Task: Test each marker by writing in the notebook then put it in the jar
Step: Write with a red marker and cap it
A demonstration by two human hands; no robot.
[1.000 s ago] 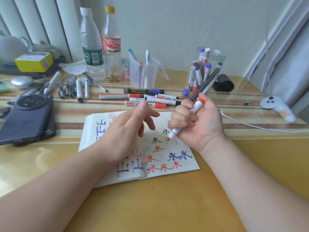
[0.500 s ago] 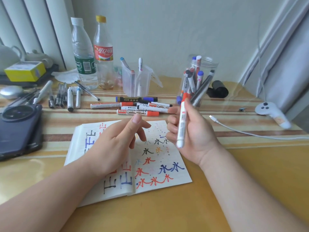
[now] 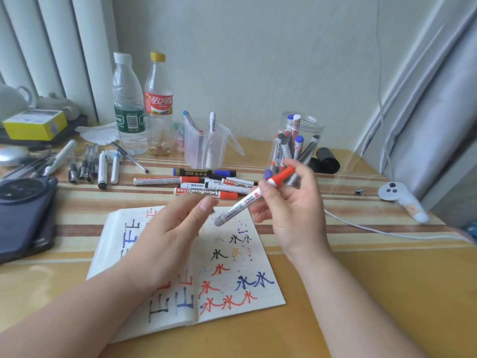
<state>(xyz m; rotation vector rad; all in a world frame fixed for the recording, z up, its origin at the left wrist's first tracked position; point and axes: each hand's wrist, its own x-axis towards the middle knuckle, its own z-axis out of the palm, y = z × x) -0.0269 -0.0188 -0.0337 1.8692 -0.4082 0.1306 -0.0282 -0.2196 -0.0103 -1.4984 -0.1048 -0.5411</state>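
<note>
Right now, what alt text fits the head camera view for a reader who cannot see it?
A right hand holds a red-capped marker above an open notebook of test scribbles; the left hand hovers open, a marker jar behind.

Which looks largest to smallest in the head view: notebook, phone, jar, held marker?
1. notebook
2. phone, though the frame edge cuts it off
3. jar, farther from the camera and partly behind the right hand, so its true size is unsure
4. marker
</note>
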